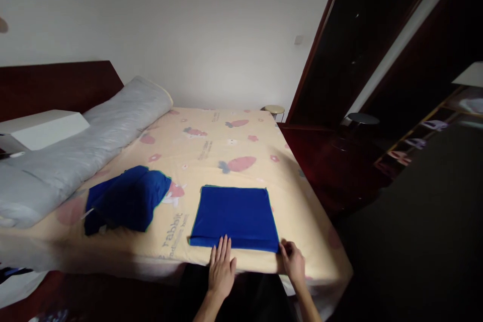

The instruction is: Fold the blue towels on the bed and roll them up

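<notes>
A blue cloth lies folded into a flat rectangle near the front edge of the bed, with a narrow strip along its near side. My left hand rests flat on that near edge, its fingers stretched out. At the cloth's near right corner is my right hand, its fingers pinched together on the corner. Farther left, a second blue cloth lies in a crumpled heap, apart from both hands.
The bed has a yellow printed sheet. A long grey roll and a white box are at the left by the headboard. Stools and a shoe rack stand beyond the bed and right.
</notes>
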{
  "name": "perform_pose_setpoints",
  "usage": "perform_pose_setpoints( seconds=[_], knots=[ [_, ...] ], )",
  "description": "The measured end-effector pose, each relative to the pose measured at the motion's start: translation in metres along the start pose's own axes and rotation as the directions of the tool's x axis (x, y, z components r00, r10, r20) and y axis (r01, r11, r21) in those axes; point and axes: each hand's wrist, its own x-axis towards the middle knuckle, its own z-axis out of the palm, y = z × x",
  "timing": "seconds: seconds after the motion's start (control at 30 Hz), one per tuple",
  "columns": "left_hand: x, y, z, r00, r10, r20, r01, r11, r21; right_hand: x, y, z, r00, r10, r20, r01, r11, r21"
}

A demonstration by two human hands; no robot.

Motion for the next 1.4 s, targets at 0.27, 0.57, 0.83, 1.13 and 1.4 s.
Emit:
perform_pose_setpoints(
  seconds=[0.27, 0.57, 0.83, 1.13, 1.4],
  knots=[
    [-0.001, -0.006, 0.001, 0.995, -0.004, 0.101, 0.001, 0.999, 0.034, -0.069, -0.105, 0.054, 0.844, -0.442, 0.303, 0.43, 0.896, 0.109],
    [-0.013, -0.097, -0.036, 0.975, -0.189, 0.113, 0.178, 0.979, 0.102, -0.047, -0.01, 0.021, 0.895, -0.338, 0.292, 0.388, 0.912, -0.133],
    [-0.009, -0.058, -0.047, 0.987, -0.16, 0.018, 0.157, 0.98, 0.123, -0.049, -0.01, 0.021, 0.921, -0.256, 0.295, 0.305, 0.943, -0.136],
    [-0.015, -0.067, -0.039, 0.986, 0.161, 0.038, -0.163, 0.984, 0.066, -0.034, 0.0, 0.006, 0.909, -0.202, 0.363, 0.25, 0.964, -0.09],
    [0.016, -0.011, -0.011, 0.969, 0.247, 0.025, -0.248, 0.968, 0.043, -0.053, -0.1, 0.06, 0.762, -0.517, 0.39, 0.535, 0.842, 0.07]
  ],
)
